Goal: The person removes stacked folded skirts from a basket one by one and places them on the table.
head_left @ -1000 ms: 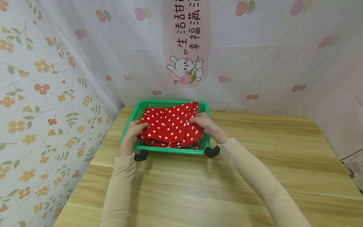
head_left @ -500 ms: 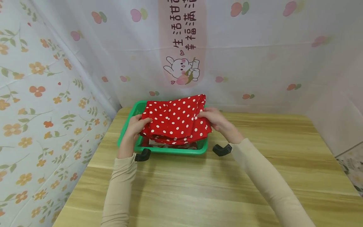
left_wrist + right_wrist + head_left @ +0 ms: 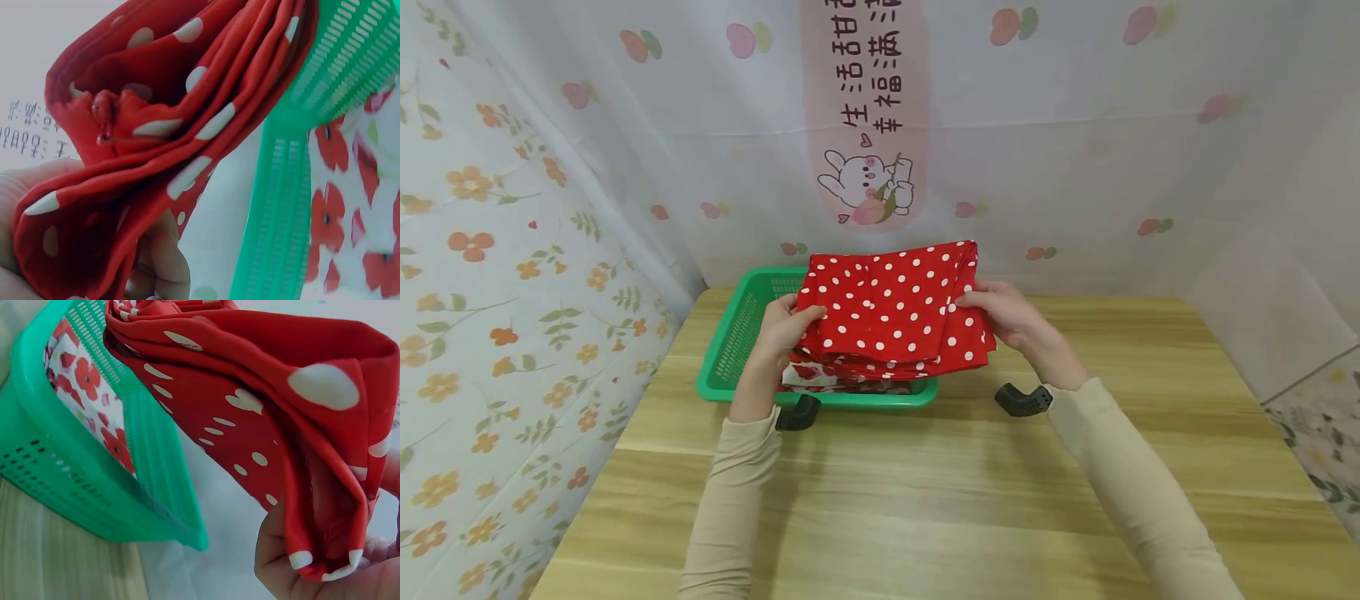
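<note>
A folded red garment with white polka dots [image 3: 895,308] is held up over the right part of a green plastic basket [image 3: 711,371]. My left hand [image 3: 777,337] pinches its left edge, thumb on top and fingers beneath. At the opposite edge my right hand [image 3: 1011,317] grips it the same way. In the left wrist view a small zipper pull [image 3: 104,115] shows among the red folds. Inside the basket lies a white cloth with red flowers [image 3: 87,381], partly hidden by the garment in the head view.
The basket stands at the back left of a wood-grain table [image 3: 880,492], close to a white printed curtain [image 3: 1060,150]. Another curtain with orange flowers [image 3: 475,333] hangs along the left side. Black camera mounts [image 3: 1024,400] sit at both wrists.
Both hands have lifted the polka-dot garment out of the basket and carried it rightward. More of the basket's left side and the floral cloth inside now shows.
</note>
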Action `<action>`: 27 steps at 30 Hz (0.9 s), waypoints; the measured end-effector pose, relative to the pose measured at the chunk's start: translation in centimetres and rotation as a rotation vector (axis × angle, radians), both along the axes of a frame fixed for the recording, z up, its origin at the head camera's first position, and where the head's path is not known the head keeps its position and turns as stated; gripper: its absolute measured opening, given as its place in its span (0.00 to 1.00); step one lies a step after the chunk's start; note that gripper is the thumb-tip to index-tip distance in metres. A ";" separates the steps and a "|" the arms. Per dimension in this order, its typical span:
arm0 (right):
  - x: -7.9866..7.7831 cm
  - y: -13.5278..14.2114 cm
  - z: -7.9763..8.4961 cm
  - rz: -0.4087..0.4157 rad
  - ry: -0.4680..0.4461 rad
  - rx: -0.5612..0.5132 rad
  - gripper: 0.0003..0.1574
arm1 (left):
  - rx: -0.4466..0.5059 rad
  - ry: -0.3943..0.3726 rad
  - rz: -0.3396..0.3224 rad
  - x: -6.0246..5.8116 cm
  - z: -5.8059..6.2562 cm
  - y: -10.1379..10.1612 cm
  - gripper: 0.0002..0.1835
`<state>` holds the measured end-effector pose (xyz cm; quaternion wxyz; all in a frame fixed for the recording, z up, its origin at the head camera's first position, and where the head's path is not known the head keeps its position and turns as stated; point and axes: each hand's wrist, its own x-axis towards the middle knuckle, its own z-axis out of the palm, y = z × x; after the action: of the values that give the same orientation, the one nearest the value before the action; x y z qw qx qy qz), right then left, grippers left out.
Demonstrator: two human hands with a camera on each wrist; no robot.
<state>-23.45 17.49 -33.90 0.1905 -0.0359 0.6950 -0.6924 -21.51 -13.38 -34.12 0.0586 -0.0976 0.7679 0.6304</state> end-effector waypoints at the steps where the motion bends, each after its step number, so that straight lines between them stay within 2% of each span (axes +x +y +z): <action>1: 0.1 0.4 0.0 -0.005 0.004 0.003 0.27 | 0.007 0.005 -0.001 0.0 0.0 0.4 0.27; 14: 1.6 5.1 -0.5 -0.047 -0.002 -0.019 0.22 | 0.086 0.042 -0.021 0.1 -0.9 4.8 0.25; 22: 2.3 8.0 -0.7 -0.062 0.032 -0.054 0.13 | 0.129 0.055 -0.041 0.1 -1.1 7.5 0.24; 27: 2.9 9.7 -0.6 -0.104 0.010 -0.073 0.09 | 0.147 0.066 -0.053 0.1 -1.1 9.4 0.24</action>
<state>-20.59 27.22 -34.49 0.1494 -0.0101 0.6714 -0.7258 -21.40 -3.98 -35.27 0.0568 -0.0521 0.7234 0.6862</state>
